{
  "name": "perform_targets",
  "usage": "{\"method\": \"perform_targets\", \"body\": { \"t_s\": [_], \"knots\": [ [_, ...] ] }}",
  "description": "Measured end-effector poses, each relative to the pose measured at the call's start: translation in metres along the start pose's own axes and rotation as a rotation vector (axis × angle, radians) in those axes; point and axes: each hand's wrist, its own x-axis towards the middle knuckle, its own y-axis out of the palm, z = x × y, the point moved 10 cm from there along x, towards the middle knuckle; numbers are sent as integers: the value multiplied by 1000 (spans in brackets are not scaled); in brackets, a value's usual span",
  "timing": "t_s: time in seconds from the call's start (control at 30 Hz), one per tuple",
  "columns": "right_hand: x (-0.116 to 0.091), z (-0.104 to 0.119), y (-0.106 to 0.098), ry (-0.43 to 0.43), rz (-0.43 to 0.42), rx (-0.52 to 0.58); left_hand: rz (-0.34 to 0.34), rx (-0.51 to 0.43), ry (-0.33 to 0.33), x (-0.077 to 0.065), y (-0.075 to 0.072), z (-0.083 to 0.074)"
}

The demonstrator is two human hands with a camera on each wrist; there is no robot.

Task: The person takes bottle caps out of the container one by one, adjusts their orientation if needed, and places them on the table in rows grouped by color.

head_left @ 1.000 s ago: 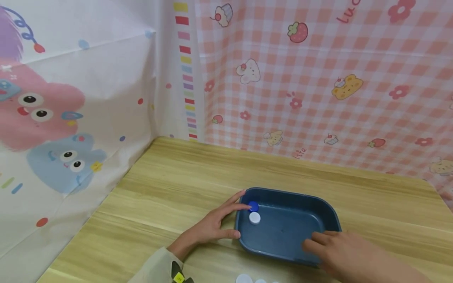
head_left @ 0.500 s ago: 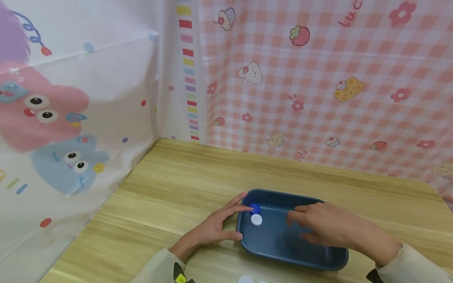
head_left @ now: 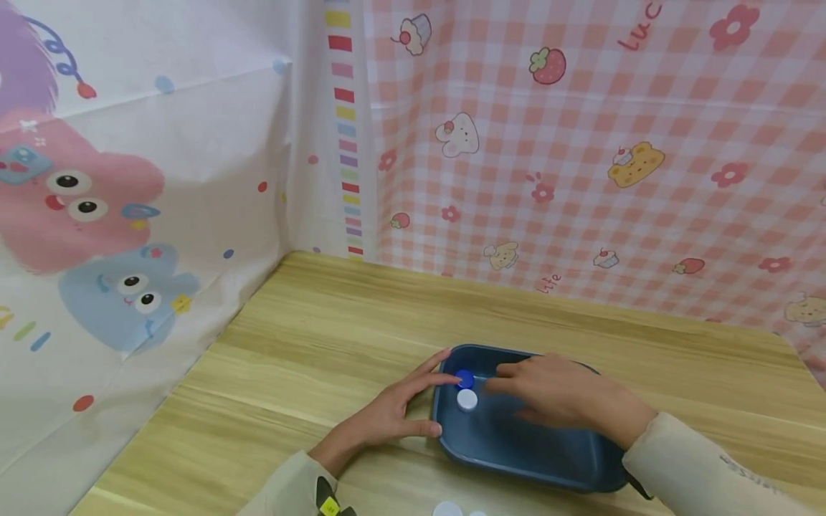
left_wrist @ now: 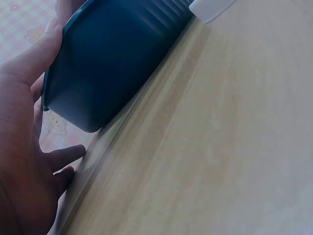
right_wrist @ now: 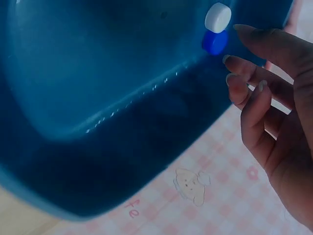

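A dark blue plastic basin (head_left: 548, 453) sits on the table, holding a blue bottle cap (right_wrist: 214, 42) and a white bottle cap (right_wrist: 218, 17) side by side near its left end. My left hand (head_left: 387, 414) spreads over that end, thumb against the rim and index finger reaching inside to the blue cap. In the left wrist view the thumb lies along the rim, and two other fingers show beyond the outer wall. Inside the basin hovers my right hand (head_left: 555, 390), fingers loosely bent and holding nothing, its fingertips close to both caps.
White round pieces (head_left: 447, 509) lie on the wooden table (head_left: 310, 337) in front of the basin, cut off by the frame's lower edge. A pink checked cloth (head_left: 581, 143) hangs behind the table; a white printed cloth (head_left: 213, 158) hangs along the left.
My right hand has moved left from the basin's right end, over the basin toward the two caps. The left hand has kept its place at the rim. The head view has shifted slightly.
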Motion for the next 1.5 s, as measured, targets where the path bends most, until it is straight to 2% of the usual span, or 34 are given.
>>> {"method": "perform_targets", "body": {
  "t_s": [0.3, 0.6, 1.03, 1.5],
  "knots": [
    [20, 2, 9, -22, 5, -7, 4, -9, 10, 0, 0, -1],
    [33, -7, 31, 18, 41, -9, 6, 3, 10, -1, 0, 0],
    [42, -9, 39, 64, 93, 17, 6, 6, 9, 0, 0, 0],
    [48, -7, 44, 17, 84, 136, 4, 6, 35, 0, -1, -1]
  ]
}}
